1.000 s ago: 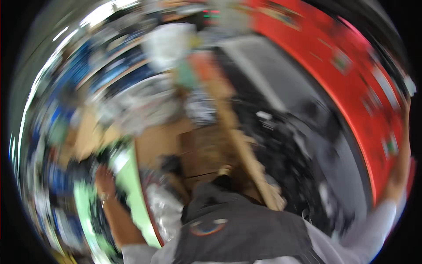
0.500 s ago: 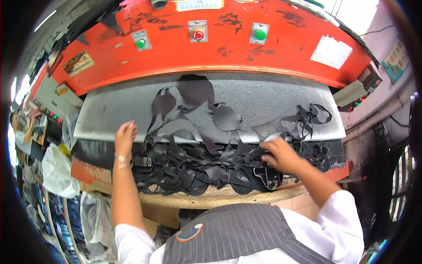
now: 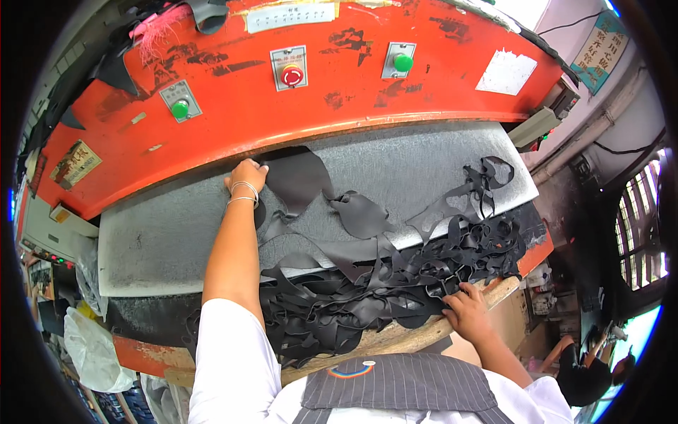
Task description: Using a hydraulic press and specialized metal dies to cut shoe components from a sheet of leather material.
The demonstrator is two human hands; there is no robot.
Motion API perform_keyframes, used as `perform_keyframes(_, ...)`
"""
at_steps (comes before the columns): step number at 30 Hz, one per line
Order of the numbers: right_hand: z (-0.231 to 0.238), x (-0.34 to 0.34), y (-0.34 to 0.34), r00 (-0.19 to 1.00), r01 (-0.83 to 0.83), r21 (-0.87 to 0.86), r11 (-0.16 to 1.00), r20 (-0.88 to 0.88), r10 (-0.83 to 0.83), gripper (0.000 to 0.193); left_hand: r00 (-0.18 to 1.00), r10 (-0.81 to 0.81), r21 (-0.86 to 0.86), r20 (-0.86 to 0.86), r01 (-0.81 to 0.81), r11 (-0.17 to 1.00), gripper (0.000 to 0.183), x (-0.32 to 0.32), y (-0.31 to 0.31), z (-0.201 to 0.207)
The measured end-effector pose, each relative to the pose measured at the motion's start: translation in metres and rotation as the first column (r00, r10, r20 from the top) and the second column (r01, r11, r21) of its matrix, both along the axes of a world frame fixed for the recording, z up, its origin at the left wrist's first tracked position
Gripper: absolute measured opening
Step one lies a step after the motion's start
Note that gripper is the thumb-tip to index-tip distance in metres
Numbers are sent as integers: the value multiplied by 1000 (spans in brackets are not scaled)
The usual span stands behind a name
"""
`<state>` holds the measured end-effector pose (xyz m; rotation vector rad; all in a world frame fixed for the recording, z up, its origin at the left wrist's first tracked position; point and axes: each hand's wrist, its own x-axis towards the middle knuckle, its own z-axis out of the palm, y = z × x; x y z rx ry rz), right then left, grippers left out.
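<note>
My left hand (image 3: 247,177) is at the far side of the pale cutting board (image 3: 162,240), its fingers closed at the edge of a black leather-like offcut (image 3: 296,177). The hand hides part of that piece, and its fingertips barely show. My right hand (image 3: 467,311) rests by the near wooden edge (image 3: 417,332), fingers bent and apart, with nothing seen in them. Just beyond its fingertips, a metal-edged cutting die (image 3: 439,286) lies partly buried in a tangled heap of black scraps (image 3: 339,311). Another cut-out strip (image 3: 459,201) lies flat on the board's right part.
Behind the board stands a red machine beam (image 3: 233,99) with a red stop button (image 3: 291,75) and two green buttons, one of them the right green button (image 3: 402,63). A white plastic bag (image 3: 99,353) hangs at the left. Another person (image 3: 586,367) is at lower right.
My left hand has reached forward and right onto the black offcut. My right hand has drawn back from the scraps to the near edge. The view has turned and shifted.
</note>
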<state>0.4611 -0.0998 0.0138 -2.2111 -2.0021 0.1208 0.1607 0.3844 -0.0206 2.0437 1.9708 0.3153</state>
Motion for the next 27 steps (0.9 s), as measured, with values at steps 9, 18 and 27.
perform_keyframes(9, 99, 53, 17, 871, 185, -272, 944, -400, -286, 28, 970, 179, 190, 163, -209, 959, 29, -92, -64, -20)
perform_keyframes(18, 114, -15, 203, 893, -353, 180, 918, -229, 388, 20, 934, -357, 211, 20, 345, 914, 29, -32, -164, -7)
perform_keyframes(27, 10, -95, 365, 641, -703, 295, 647, -132, 756, 17, 800, -562, -281, 210, 600, 749, 23, -53, -218, 16)
